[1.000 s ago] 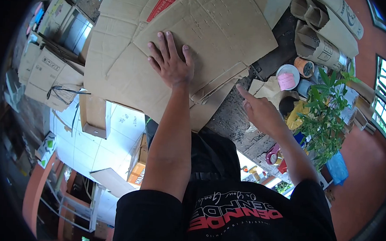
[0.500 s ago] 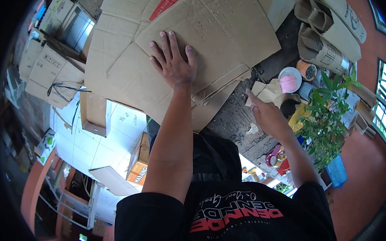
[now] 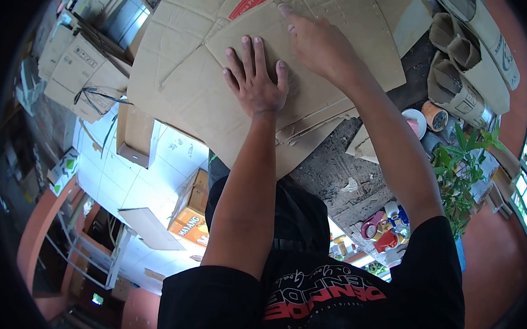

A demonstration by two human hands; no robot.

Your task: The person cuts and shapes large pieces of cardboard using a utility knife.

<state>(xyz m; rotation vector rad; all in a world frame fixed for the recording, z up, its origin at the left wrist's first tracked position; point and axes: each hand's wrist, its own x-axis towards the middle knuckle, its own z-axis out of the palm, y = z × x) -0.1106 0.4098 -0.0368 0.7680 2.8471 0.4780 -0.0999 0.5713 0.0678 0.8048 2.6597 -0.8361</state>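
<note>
My left hand (image 3: 258, 94) lies flat with fingers spread on a brown cardboard piece (image 3: 246, 31). This piece rests on a larger cardboard sheet (image 3: 167, 70) with a red printed label (image 3: 251, 2). Over the upper part of the top piece is my right hand (image 3: 326, 48), its index finger stretched toward the piece's upper left edge. Its thumb is close to that finger and the other fingers are curled under. Whatever it may hold is hidden. A torn, folded strip (image 3: 313, 116) runs along the cardboard's near edge.
Rolled cardboard (image 3: 458, 85) stands at the right, near a roll of tape (image 3: 434, 116) and a leafy plant (image 3: 456, 174). A worn dark tabletop (image 3: 335, 162) shows below the cardboard. Scissors with pink handles (image 3: 370, 225) lie lower down. Boxes (image 3: 77, 74) are stacked at left.
My right hand has moved from the table's right side up and left, over the top cardboard piece. My left hand stays flat on it. The whole view has shifted slightly.
</note>
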